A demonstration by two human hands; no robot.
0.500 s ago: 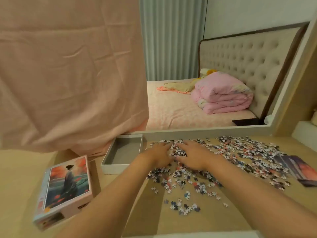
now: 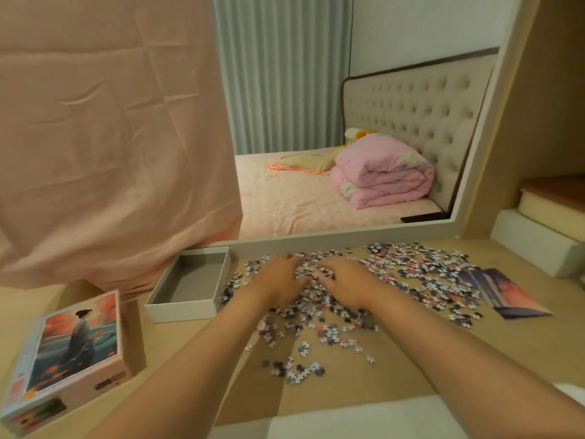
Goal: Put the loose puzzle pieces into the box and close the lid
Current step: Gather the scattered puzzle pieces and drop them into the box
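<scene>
Loose puzzle pieces [image 2: 395,280] lie scattered over the wooden table [image 2: 411,350], densest from centre to far right, thinner toward the near edge, with a small separate cluster nearest the camera. Both hands sit palm-down in the pile's left-centre part: left hand [image 2: 280,278] and right hand [image 2: 343,282] just beside each other, fingers curled in toward the gap between them and pressing on pieces. Fingertips are buried in the pile and motion-blurred, so it cannot be told whether either hand actually grips pieces or only rests on them. Box [image 2: 190,280] stands just left of the pile, open, grey inside, with nothing visible in it; a few pieces lie near its right wall, contact unclear. Lid [image 2: 72,350] lies well left and nearer, picture side up showing a figure against orange-red, its near-left corner cut off by the frame edge; side print is too blurred to read. A printed picture sheet [image 2: 506,293] lies at the pile's right edge, its left edge partly covered by pieces. Behind the table a mirror [image 2: 316,122] leans, its left part hidden by a draped pink cloth [image 2: 110,137] that also reaches the table behind the box. The mirror reflects a bed with a folded pink quilt [image 2: 384,175]. Both forearms run out of frame at the bottom.
</scene>
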